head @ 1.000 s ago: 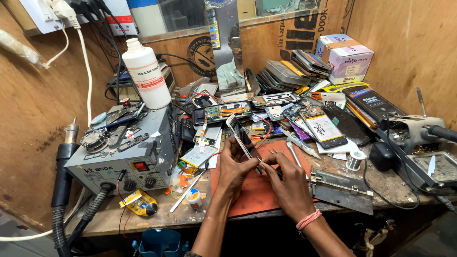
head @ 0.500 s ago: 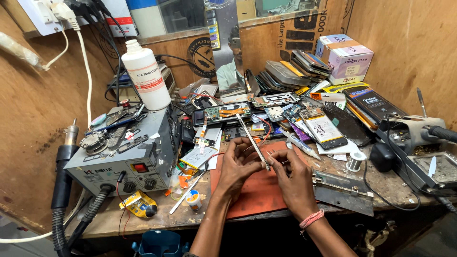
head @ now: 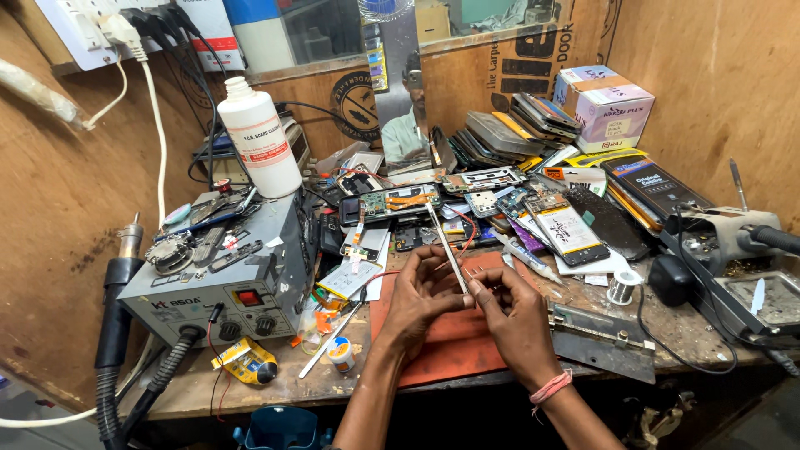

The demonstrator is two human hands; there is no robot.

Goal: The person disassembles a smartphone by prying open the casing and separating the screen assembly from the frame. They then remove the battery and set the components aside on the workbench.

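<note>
My left hand (head: 418, 302) and my right hand (head: 518, 321) meet over a red-orange work mat (head: 437, 350) at the front of the bench. Both pinch a long thin metal tool (head: 446, 246), like tweezers, that slants up and away from my fingers toward the phone parts behind. The tool's lower end is hidden between my fingertips. A pink band circles my right wrist.
A grey hot-air rework station (head: 225, 275) with a black hose stands at left, a white bottle (head: 260, 137) behind it. Opened phones and boards (head: 400, 202) crowd the back. A solder spool (head: 620, 289), metal jig plate (head: 602, 335) and soldering stand (head: 733, 237) sit at right.
The thin tool has swung more upright and toward the middle. My hands have closed in around its lower end over the mat.
</note>
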